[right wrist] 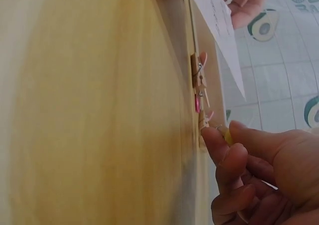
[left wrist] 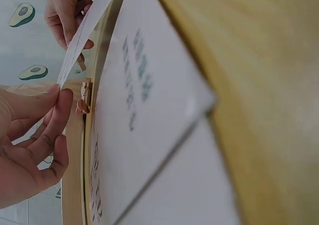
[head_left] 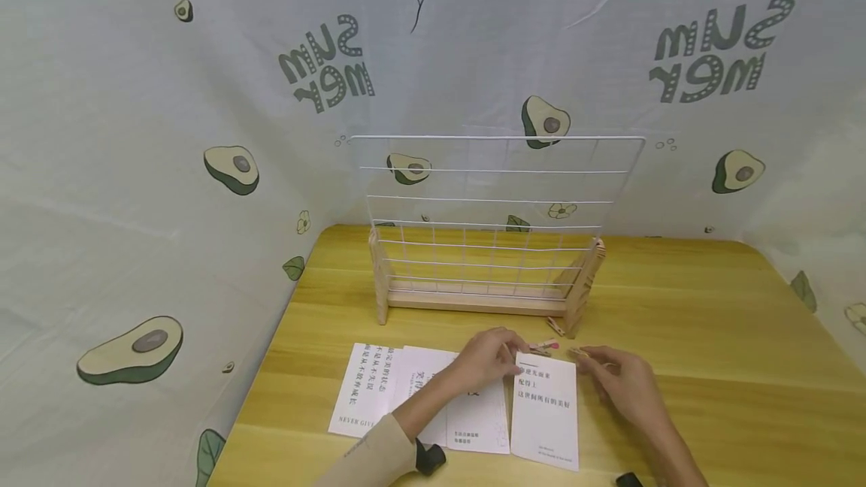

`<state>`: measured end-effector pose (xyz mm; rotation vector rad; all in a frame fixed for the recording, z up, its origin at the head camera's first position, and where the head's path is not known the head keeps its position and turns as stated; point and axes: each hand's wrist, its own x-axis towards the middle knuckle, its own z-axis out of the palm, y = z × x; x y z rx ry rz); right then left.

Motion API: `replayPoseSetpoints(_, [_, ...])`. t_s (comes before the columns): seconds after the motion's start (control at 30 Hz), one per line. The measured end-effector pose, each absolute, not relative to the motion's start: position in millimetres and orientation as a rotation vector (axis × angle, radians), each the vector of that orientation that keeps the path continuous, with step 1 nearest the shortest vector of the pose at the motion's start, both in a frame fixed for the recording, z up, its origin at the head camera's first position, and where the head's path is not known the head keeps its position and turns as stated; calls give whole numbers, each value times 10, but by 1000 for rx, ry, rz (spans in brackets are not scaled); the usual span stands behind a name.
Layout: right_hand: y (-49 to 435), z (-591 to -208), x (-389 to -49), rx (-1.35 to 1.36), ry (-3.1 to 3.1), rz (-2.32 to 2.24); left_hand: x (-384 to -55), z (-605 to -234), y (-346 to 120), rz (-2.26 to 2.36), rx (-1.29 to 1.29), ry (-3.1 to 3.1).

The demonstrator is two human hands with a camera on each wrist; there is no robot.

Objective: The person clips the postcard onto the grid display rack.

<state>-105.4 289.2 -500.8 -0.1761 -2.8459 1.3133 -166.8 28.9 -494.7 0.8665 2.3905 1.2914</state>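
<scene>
Near left on the tabletop (head_left: 710, 337), three printed cards (head_left: 480, 423) lie side by side with their edges overlapping. The left forearm passes above them; a sleeve that dips low can drag them out of line.

To their right is the held card (head_left: 545, 415), printed side up. The left hand (head_left: 485, 355) pinches it at its far left corner. Because the grip is at one corner only, the sheet can swing, droop or crease, and a light pinch can let it slip. Whether its near edge touches the tabletop cannot be told.

The right hand (head_left: 625, 385), right of the card, grasps a small yellow clothespin (head_left: 578, 352) between thumb and fingertip. An off-centre pinch can make the clothespin twist or spring away.

Just beyond the card's far edge lie loose clothespins (head_left: 543, 345); a careless knuckle can scatter them. Another clip (head_left: 556, 326) lies by the right foot of the wooden stand (head_left: 476, 301).

Farthest, the wire grid (head_left: 497, 137) rises from the stand. A knock against its tall frame can tip or shift it.
</scene>
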Motion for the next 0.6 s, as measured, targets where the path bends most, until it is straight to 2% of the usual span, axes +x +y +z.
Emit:
replayPoseSetpoints(0.3, [2866, -4986, -1061, -187, -2818, 1332, -1719, -4936, 129, 1687, 755, 2177])
replayPoseSetpoints(0.6, [2797, -4934, -1102, -171, -2830, 1216, -1802, -4812, -103, 1801, 698, 2202])
